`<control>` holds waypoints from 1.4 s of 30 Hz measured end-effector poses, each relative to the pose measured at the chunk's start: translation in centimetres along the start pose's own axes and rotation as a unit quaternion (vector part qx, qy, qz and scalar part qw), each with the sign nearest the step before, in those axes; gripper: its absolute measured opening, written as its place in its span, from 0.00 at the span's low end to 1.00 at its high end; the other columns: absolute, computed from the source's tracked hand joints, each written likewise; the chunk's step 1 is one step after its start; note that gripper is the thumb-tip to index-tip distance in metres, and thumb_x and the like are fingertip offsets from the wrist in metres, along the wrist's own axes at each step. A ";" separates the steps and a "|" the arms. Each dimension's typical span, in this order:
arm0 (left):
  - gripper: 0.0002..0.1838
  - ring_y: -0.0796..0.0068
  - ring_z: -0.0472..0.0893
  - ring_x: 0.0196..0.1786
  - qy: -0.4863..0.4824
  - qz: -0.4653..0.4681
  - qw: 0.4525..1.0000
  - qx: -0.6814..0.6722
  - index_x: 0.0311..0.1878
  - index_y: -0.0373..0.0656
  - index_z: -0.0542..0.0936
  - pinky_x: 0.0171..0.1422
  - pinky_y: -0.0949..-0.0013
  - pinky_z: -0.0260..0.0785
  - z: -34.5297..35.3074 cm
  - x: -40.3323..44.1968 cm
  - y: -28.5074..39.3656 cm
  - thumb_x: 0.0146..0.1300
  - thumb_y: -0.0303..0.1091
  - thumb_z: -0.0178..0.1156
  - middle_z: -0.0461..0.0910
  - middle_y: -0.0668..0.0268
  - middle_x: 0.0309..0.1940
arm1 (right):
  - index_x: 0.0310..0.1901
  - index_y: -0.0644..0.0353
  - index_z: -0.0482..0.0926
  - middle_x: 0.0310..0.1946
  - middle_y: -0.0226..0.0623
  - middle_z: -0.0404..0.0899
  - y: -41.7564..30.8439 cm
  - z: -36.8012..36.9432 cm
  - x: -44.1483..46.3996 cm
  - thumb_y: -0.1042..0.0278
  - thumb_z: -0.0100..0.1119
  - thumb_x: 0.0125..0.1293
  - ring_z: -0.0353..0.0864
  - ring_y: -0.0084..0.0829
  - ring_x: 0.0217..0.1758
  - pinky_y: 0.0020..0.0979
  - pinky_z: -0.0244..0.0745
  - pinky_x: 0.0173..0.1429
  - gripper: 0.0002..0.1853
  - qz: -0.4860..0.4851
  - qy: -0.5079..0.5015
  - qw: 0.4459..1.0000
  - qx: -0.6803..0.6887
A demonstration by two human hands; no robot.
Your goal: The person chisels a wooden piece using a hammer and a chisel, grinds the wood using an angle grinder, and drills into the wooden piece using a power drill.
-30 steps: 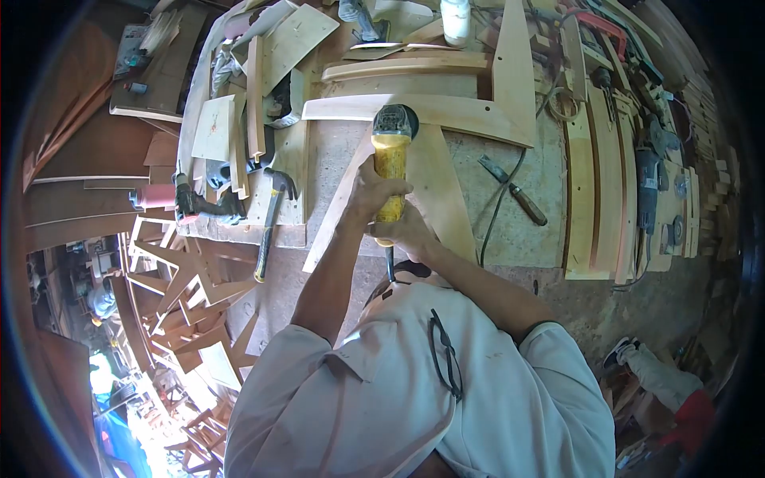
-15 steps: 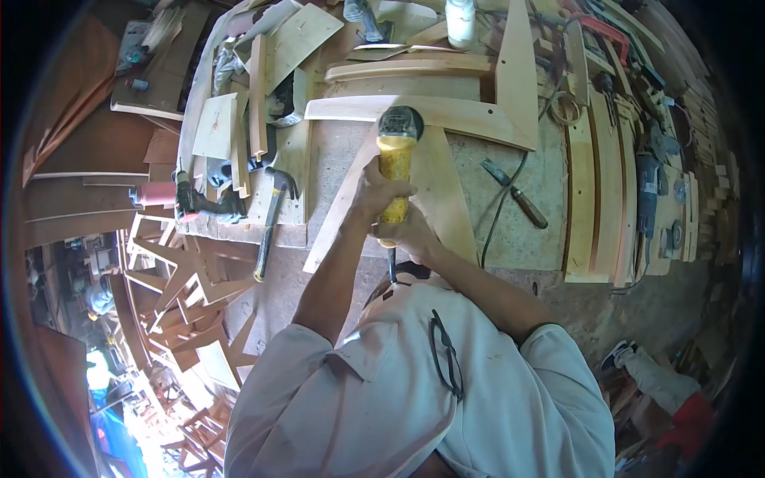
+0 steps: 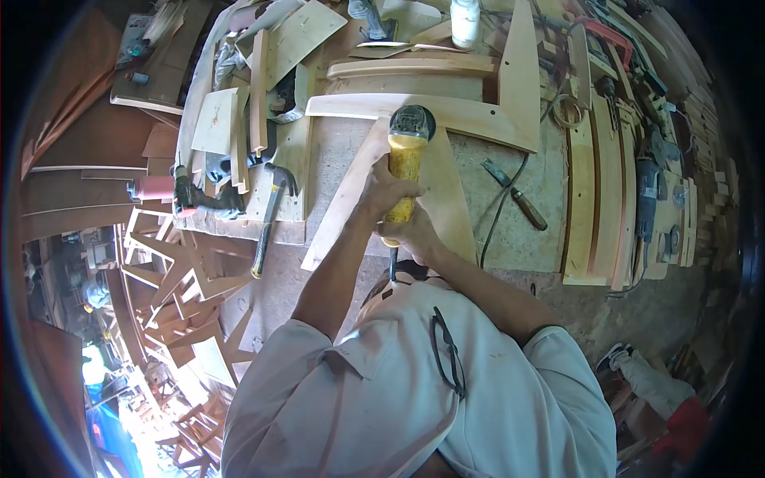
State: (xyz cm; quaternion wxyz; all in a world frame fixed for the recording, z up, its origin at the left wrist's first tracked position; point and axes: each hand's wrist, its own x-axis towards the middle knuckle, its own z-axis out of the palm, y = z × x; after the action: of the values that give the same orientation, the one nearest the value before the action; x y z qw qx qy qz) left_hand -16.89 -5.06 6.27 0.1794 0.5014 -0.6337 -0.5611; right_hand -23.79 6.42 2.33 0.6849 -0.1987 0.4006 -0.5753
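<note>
A yellow power tool with a dark round head, which looks like an angle grinder [image 3: 405, 163], lies over a pale wooden frame piece [image 3: 450, 191] on the bench. My left hand [image 3: 388, 190] is closed around the middle of its yellow body. Lower down, my right hand [image 3: 413, 232] wraps the rear end, where the cord runs down toward my shirt. Beneath the grinder's head is a curved wooden rail [image 3: 343, 106]. Its disc and the spot it meets on the wood are hidden.
To the left lie a hammer [image 3: 272, 215], a cordless drill [image 3: 203, 197] and wood offcuts [image 3: 215, 119]. On the right are a chisel [image 3: 522, 199], long boards [image 3: 580, 207] and a blue power tool [image 3: 647, 191]. A white bottle [image 3: 464, 24] stands at the back. A person's leg [image 3: 649, 382] shows at lower right.
The grinder, with both hands on it, has shifted slightly to the right along the wood. My grip looks the same.
</note>
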 end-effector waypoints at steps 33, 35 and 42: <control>0.46 0.57 0.82 0.56 -0.023 -0.023 0.999 0.013 0.64 0.30 0.71 0.58 0.59 0.78 2.1 0.9 -1.4 0.39 0.37 0.77 0.80 0.50 0.54 | 0.57 0.63 0.74 0.44 0.33 0.81 0.1 -1.0 -1.2 0.77 0.75 0.56 0.83 0.27 0.43 0.31 0.80 0.46 0.27 0.014 0.046 0.998 -0.027; 0.47 0.56 0.82 0.56 -0.024 -0.024 0.998 0.046 0.64 0.30 0.71 0.60 0.59 0.77 1.8 0.4 -0.2 0.38 0.38 0.77 0.80 0.50 0.54 | 0.57 0.63 0.74 0.45 0.32 0.81 -1.1 -0.7 -1.6 0.76 0.74 0.57 0.83 0.27 0.43 0.32 0.80 0.46 0.27 0.013 0.044 0.999 -0.029; 0.44 0.59 0.83 0.54 0.024 -0.007 1.000 0.015 0.62 0.30 0.74 0.59 0.60 0.77 1.5 0.8 -1.6 0.38 0.36 0.77 0.81 0.51 0.50 | 0.57 0.62 0.74 0.45 0.31 0.81 -0.6 -0.4 -0.9 0.76 0.76 0.56 0.82 0.25 0.44 0.30 0.79 0.45 0.27 0.027 0.026 0.999 -0.016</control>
State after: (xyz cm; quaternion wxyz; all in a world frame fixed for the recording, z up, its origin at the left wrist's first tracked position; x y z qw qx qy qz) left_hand -17.74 -4.73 4.09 0.1836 0.5216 -0.6340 -0.5406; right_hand -24.51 7.15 2.82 0.6862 -0.1837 0.4325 -0.5553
